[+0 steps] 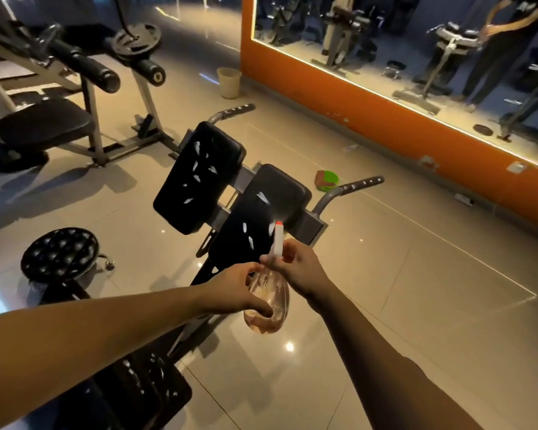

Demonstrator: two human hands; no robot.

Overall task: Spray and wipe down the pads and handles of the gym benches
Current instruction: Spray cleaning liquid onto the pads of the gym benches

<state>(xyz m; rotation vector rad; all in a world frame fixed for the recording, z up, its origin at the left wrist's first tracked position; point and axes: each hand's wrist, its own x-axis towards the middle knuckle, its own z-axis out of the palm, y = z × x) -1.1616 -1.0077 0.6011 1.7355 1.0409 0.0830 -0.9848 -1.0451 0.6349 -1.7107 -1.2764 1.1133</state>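
Bottle [271, 318] held over the near edge of the bench's [314, 226] right pad [261, 209]: our left hand [239, 290] curls fingers round its belly, our right hand [298, 268] closes round the sprayer neck.

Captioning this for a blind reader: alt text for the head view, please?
The left hand and right hand hold a clear spray bottle, nozzle aimed at the nearer of two black bench pads streaked white. Grey handles flank them.
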